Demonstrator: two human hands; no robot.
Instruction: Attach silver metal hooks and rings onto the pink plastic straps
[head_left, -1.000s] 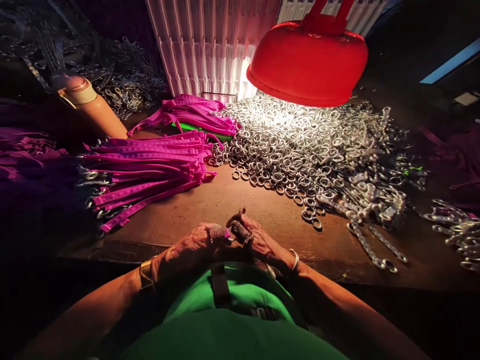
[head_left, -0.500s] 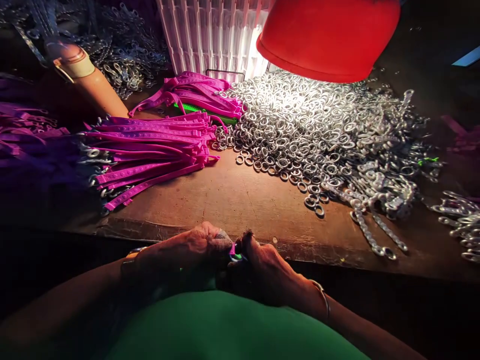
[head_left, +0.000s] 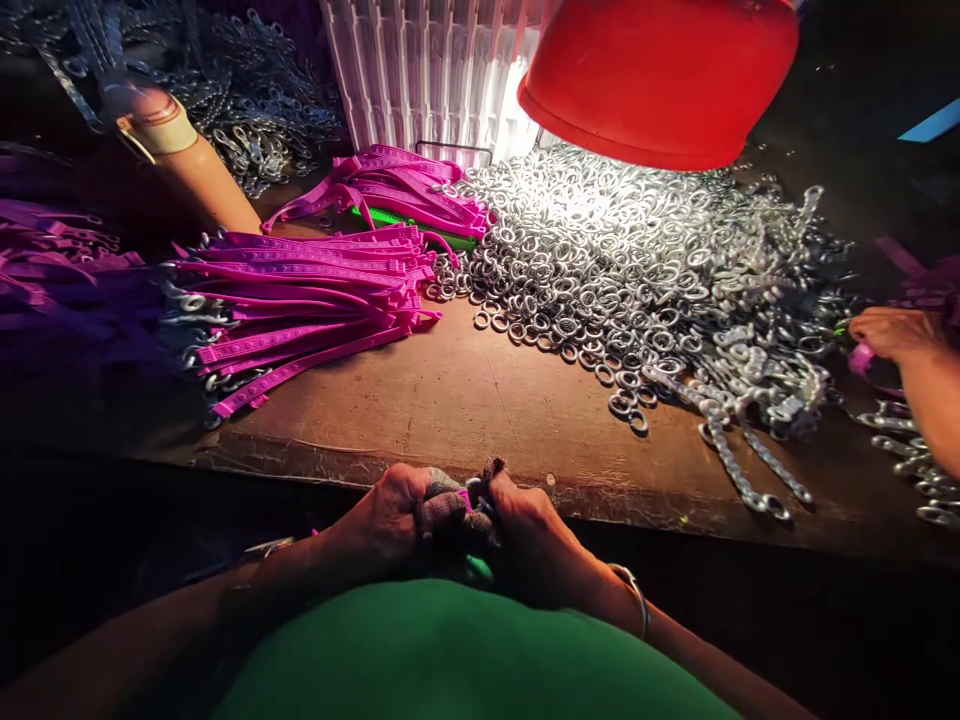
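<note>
My left hand (head_left: 409, 510) and my right hand (head_left: 529, 520) meet in front of the table edge, close to my green clothing. Cloth covers some fingertips. Pinched in my left fingers is a pink strap (head_left: 466, 497), of which only a small bit shows. The right fingers close on a small shiny metal piece (head_left: 484, 505) against the strap; it looks like a ring, mostly hidden. On the table beyond lie a bundle of pink straps (head_left: 315, 290) with metal ends on the left and a large heap of metal rings (head_left: 585, 260) on the right.
A red lamp shade (head_left: 660, 80) hangs low over the rings. Behind stands a ribbed translucent panel (head_left: 427, 75). A brown cylindrical object (head_left: 199, 180) leans at the left. Metal chains (head_left: 735, 460) lie front right. Another person's hand (head_left: 892, 335) holds a pink strap at right.
Another person's hand has come in from the right. My left fingers have shifted and now curl around the pink strap; my right hand stays nearly in place.
</note>
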